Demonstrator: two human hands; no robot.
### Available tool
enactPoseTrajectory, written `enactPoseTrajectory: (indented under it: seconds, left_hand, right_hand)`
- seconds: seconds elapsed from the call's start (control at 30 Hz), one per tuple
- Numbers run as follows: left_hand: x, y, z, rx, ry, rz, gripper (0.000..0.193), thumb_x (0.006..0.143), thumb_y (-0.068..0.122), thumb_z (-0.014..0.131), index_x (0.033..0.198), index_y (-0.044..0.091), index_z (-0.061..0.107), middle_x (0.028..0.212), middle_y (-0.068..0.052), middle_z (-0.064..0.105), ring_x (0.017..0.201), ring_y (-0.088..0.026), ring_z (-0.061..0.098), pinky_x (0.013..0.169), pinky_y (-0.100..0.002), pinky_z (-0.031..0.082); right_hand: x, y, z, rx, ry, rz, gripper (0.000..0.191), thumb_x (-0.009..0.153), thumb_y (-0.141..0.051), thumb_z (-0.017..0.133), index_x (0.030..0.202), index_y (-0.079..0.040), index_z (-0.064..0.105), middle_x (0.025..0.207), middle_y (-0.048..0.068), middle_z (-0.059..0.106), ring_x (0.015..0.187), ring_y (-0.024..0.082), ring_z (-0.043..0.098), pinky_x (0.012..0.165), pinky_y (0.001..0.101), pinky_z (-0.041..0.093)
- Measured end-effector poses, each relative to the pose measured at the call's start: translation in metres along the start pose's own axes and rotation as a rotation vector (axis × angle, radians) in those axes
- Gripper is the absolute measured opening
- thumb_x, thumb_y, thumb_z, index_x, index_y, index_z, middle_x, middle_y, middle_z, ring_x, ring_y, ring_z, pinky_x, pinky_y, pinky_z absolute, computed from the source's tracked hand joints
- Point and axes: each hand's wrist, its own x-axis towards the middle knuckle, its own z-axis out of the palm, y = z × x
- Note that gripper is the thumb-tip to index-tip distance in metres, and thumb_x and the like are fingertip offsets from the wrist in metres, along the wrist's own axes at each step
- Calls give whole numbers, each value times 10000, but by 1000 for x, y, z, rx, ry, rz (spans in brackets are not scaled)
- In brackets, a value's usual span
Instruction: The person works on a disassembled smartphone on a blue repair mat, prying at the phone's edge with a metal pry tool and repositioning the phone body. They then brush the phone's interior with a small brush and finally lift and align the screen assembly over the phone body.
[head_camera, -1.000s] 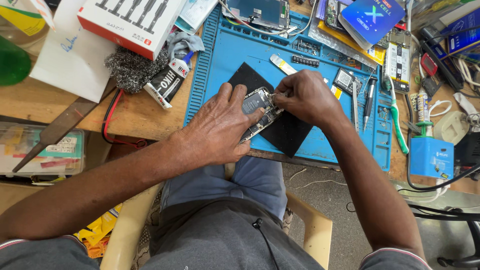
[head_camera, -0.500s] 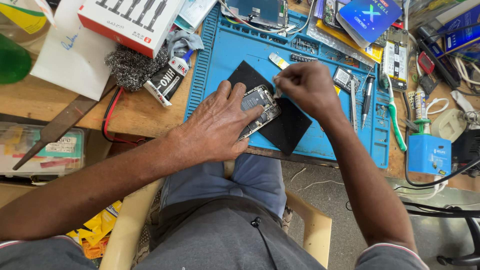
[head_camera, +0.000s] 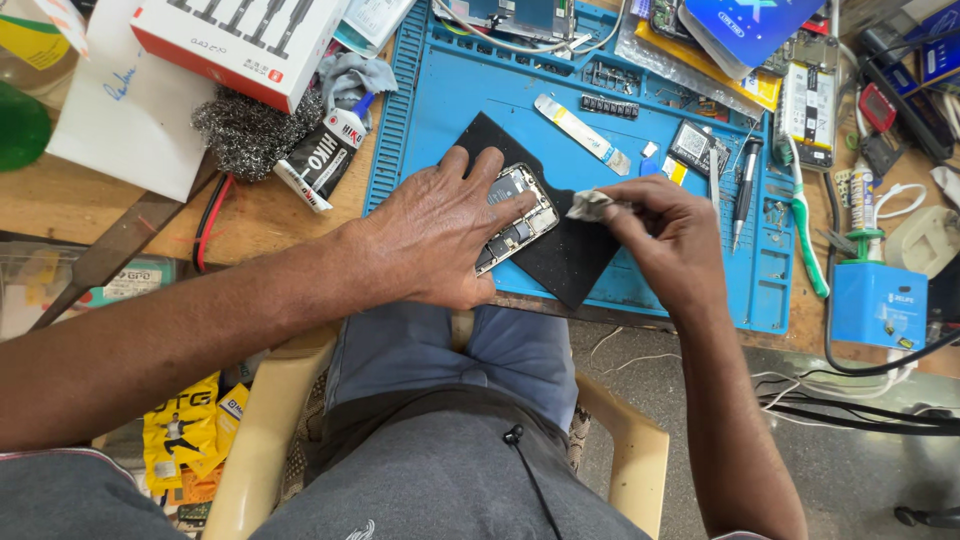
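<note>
An opened smartphone (head_camera: 520, 215) with its insides showing lies on a black pad (head_camera: 560, 260) on a blue work mat (head_camera: 470, 90). My left hand (head_camera: 440, 240) lies flat over the phone's left part and holds it down. Just right of the phone, my right hand (head_camera: 665, 240) pinches a small crumpled grey wipe (head_camera: 590, 205) between thumb and fingers, its tip close to the phone's right edge.
On the mat lie a white flex strip (head_camera: 582, 133), small parts, a pen tool (head_camera: 743, 190) and a green toothbrush (head_camera: 805, 235). A steel wool wad (head_camera: 245, 130), glue tube (head_camera: 325, 155) and red-white box (head_camera: 240, 40) sit left on the wooden bench. A blue device (head_camera: 880, 305) stands right.
My right hand has drawn back from over the phone to its right side, and the crumpled wipe now shows in its fingers. My left hand stays on the phone.
</note>
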Motion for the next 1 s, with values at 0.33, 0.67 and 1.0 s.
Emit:
enactPoseTrajectory:
  seconds: [0.33, 0.67, 1.0]
  left_hand:
    - [6, 3, -2, 94, -86, 1, 863, 581, 388, 760, 1358, 57, 585, 1001, -202, 483, 864, -356, 510, 650, -453, 542]
    - [3, -1, -1, 37, -29, 47, 874, 735, 706, 768, 1374, 133, 605, 1006, -211, 472, 844, -347, 495, 642, -462, 531]
    - [7, 0, -5, 50, -75, 52, 927, 559, 469, 839, 1389, 140, 589, 1001, -186, 467, 864, -345, 495, 636, -444, 534]
  right_hand:
    - [29, -21, 22, -396, -146, 31, 155, 856, -147, 793, 975, -51, 814, 788, 113, 732, 623, 136, 664, 595, 296, 521]
    - [36, 13, 8, 140, -161, 284, 182, 929, -158, 770, 1005, 7, 785, 784, -5, 716, 656, 30, 568, 587, 210, 440]
    - [21, 9, 4, 103, -113, 207, 177, 922, -156, 750, 1025, -13, 770, 869, 11, 772, 756, 40, 679, 681, 220, 538]
